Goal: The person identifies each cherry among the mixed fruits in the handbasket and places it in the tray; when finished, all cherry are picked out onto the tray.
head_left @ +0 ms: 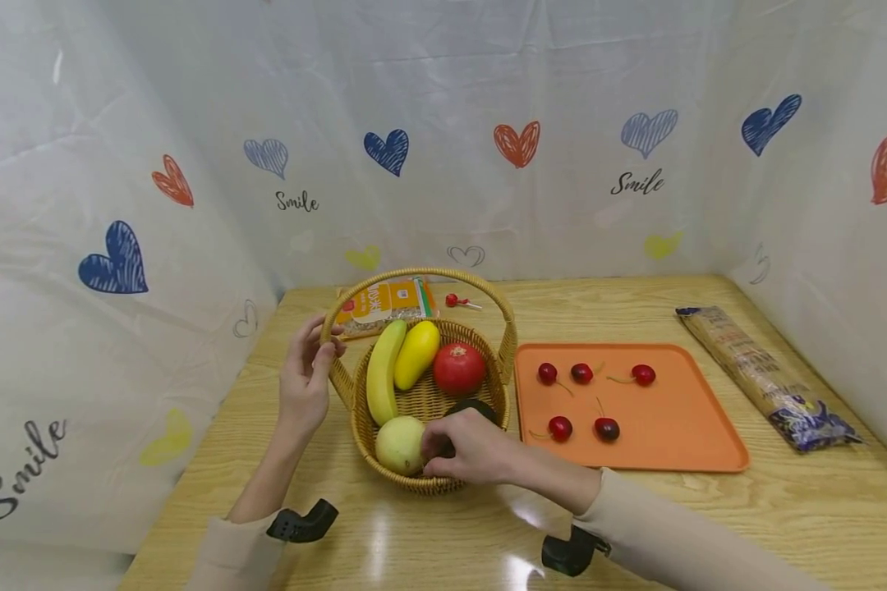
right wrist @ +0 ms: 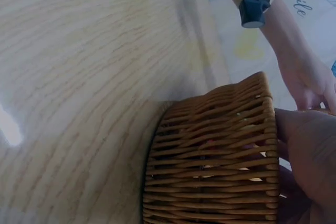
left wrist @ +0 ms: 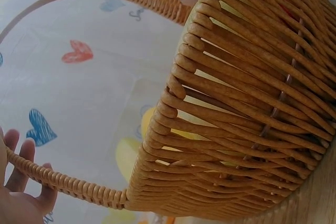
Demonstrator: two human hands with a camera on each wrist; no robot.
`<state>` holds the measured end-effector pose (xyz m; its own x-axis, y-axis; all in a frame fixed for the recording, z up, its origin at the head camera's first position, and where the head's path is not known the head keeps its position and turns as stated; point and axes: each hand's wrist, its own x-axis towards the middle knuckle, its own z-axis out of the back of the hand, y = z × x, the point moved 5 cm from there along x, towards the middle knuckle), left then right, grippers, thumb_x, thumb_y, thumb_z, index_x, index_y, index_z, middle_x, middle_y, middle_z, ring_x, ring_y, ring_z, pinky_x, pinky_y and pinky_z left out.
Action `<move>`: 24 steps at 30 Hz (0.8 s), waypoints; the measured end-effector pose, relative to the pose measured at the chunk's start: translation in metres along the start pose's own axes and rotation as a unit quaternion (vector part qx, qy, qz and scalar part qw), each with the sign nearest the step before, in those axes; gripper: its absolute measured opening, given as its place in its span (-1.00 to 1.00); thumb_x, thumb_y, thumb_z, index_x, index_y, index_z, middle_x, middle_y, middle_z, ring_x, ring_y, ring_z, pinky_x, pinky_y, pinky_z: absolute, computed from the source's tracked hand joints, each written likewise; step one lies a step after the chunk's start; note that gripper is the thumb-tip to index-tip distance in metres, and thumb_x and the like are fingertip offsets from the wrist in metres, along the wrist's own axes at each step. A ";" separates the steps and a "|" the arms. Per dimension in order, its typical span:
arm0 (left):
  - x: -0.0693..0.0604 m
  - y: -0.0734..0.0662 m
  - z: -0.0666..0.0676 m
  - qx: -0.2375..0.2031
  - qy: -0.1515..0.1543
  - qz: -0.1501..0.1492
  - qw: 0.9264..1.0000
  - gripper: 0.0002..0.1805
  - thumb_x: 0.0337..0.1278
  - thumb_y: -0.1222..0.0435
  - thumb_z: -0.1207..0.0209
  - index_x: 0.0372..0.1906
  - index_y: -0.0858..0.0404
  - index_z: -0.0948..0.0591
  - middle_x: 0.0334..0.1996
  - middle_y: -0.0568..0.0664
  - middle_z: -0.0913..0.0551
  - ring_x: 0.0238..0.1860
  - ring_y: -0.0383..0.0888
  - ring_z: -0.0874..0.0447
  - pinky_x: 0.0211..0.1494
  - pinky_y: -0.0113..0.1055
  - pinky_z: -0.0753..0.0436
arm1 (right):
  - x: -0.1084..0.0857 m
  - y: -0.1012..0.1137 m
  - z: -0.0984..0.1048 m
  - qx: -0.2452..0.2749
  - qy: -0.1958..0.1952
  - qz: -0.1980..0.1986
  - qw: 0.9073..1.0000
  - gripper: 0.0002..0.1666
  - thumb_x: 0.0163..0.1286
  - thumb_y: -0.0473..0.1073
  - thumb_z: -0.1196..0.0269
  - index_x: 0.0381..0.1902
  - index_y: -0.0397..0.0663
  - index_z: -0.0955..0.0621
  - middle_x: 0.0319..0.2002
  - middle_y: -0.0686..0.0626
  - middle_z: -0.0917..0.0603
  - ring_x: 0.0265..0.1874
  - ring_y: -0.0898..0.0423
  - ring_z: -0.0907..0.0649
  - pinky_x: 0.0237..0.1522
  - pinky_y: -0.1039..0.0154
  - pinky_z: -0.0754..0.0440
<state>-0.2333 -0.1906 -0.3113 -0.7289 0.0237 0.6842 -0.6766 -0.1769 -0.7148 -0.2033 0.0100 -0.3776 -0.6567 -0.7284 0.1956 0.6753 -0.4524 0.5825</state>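
A woven wicker basket [head_left: 429, 486] with a tall arched handle [head_left: 423, 272] stands on the table. My left hand [head_left: 309, 384] holds the left side of the handle, fingers behind it and thumb in front. Reaching over the near rim, my right hand [head_left: 476, 450] has bent fingers inside the basket beside a pale yellow-green round fruit [head_left: 397, 446]. Its fingertips are partly hidden, so any grip is unclear. Also inside lie a banana [head_left: 384, 373], a yellow mango [head_left: 417, 355], a red pomegranate [head_left: 459, 369] and a dark rounded fruit [head_left: 473, 408] partly behind my right hand.
An orange tray [head_left: 680, 427] with several cherries [head_left: 559, 428] lies right of the basket. A long patterned package [head_left: 754, 361] is farther right. Behind the basket are an orange food bag [head_left: 395, 304] and a red lollipop [head_left: 452, 300]. Printed curtains enclose the table.
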 end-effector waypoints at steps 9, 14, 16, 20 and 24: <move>-0.002 0.023 0.004 -0.007 -0.001 -0.007 1.000 -0.55 0.32 0.62 0.16 0.29 0.48 -0.22 -0.06 0.40 -0.45 -0.16 -0.17 -0.54 -0.05 -0.46 -0.55 | 0.011 -0.006 -0.004 -0.065 0.079 -0.035 0.994 -0.77 0.09 -0.14 -0.42 -0.26 -0.03 -0.71 -0.30 0.11 -0.70 -0.26 0.21 -0.61 -0.16 0.38 -0.53; -0.002 0.027 0.005 -0.013 -0.001 -0.013 1.000 -0.55 0.34 0.58 0.14 0.30 0.44 -0.23 -0.05 0.35 -0.47 -0.15 -0.15 -0.54 -0.04 -0.46 -0.55 | 0.016 -0.010 -0.007 -0.073 0.116 -0.070 0.988 -0.84 0.05 -0.14 -0.46 -0.36 0.03 -0.71 -0.40 0.18 -0.66 -0.31 0.24 -0.59 -0.20 0.38 -0.52; -0.002 0.027 0.005 -0.015 -0.001 -0.014 1.000 -0.55 0.35 0.57 0.14 0.31 0.43 -0.23 -0.04 0.33 -0.48 -0.15 -0.12 -0.55 -0.04 -0.46 -0.55 | 0.018 -0.012 -0.009 -0.078 0.134 -0.088 0.984 -0.86 0.05 -0.17 -0.46 -0.40 0.05 -0.71 -0.45 0.21 -0.63 -0.37 0.27 -0.57 -0.27 0.42 -0.51; -0.002 0.027 0.005 -0.018 0.001 -0.013 1.000 -0.56 0.35 0.56 0.14 0.30 0.44 -0.23 -0.04 0.18 -0.52 -0.14 -0.12 -0.55 -0.03 -0.46 -0.55 | 0.021 -0.015 -0.014 -0.096 0.173 -0.115 0.974 -0.87 0.06 -0.26 -0.43 -0.41 0.06 -0.72 -0.51 0.22 -0.60 -0.43 0.30 -0.54 -0.37 0.47 -0.50; -0.003 0.029 0.005 -0.019 -0.001 -0.014 1.000 -0.55 0.34 0.59 0.15 0.30 0.46 -0.22 -0.04 0.25 -0.50 -0.14 -0.16 -0.54 -0.03 -0.47 -0.54 | 0.023 -0.012 -0.016 -0.121 0.195 -0.129 0.965 -0.77 0.04 -0.37 -0.38 -0.41 0.09 -0.74 -0.50 0.22 -0.59 -0.40 0.26 -0.54 -0.38 0.46 -0.50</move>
<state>-0.2505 -0.2011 -0.3332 -0.7092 0.0271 0.7045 -0.7006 -0.1381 -0.7001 -0.2215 -0.0094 -0.3929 -0.6692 -0.6924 -0.2696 0.5959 -0.7168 0.3620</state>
